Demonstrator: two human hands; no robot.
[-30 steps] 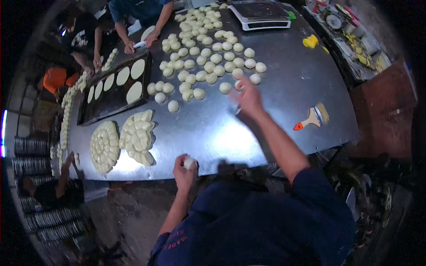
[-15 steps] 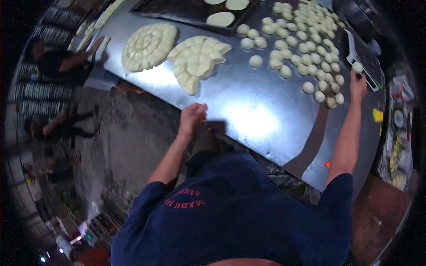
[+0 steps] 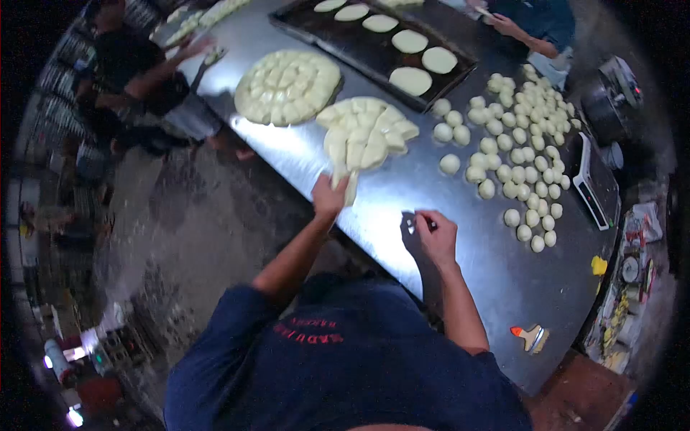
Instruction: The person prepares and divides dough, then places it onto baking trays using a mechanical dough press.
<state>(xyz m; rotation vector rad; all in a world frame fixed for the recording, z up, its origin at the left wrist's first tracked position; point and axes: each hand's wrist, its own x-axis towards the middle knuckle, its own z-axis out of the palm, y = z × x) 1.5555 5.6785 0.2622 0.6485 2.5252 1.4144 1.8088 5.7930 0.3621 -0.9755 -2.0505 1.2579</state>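
My left hand point(image 3: 328, 195) is closed on the narrow lower end of a scored, partly cut dough slab point(image 3: 363, 133) near the table's front edge. To its right, over the bare metal, my right hand point(image 3: 436, 233) has its fingers curled together; a small dark and shiny spot shows at the fingertips, too small to make out. A round scored dough slab point(image 3: 286, 86) lies whole at the upper left. Many dough balls point(image 3: 519, 174) are spread on the right part of the metal table point(image 3: 460, 302).
A dark tray point(image 3: 316, 36) with flat dough discs point(image 3: 410, 41) lies at the back. A scale point(image 3: 595, 179) stands at the right, a brush point(image 3: 530, 337) nearer me. One person point(image 3: 528, 29) works beyond the tray, others point(image 3: 147, 79) at the left.
My right hand has left the scale, where it held a dough ball, and come to the middle. My left hand has taken hold of the dough slab's end. The view has shifted.
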